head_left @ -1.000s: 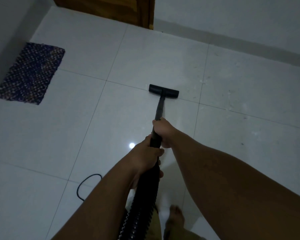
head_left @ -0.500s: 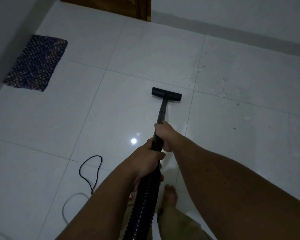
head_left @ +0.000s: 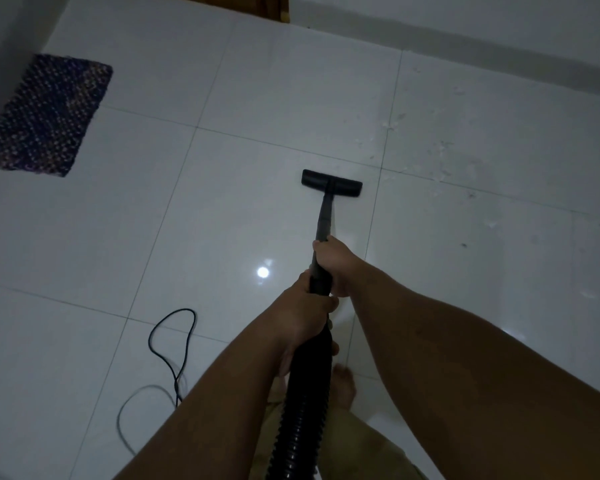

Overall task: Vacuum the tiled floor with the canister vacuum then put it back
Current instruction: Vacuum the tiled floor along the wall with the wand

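A black vacuum wand runs from my hands down to a flat black floor nozzle resting on the white tiled floor. My right hand grips the wand higher up its length, nearer the nozzle. My left hand grips the thick end where the ribbed black hose joins. The hose drops out of view at the bottom edge. The canister is not in view. White specks and small dark bits of debris lie on the tiles right of the nozzle.
A dark woven mat lies at the left by the wall. A black cord loops on the floor lower left. My bare foot stands under the hose. A wooden door frame and grey skirting border the far side.
The nozzle has been drawn back toward me across a tile joint onto the nearer tile. The view has shifted back, so more cord shows at lower left.
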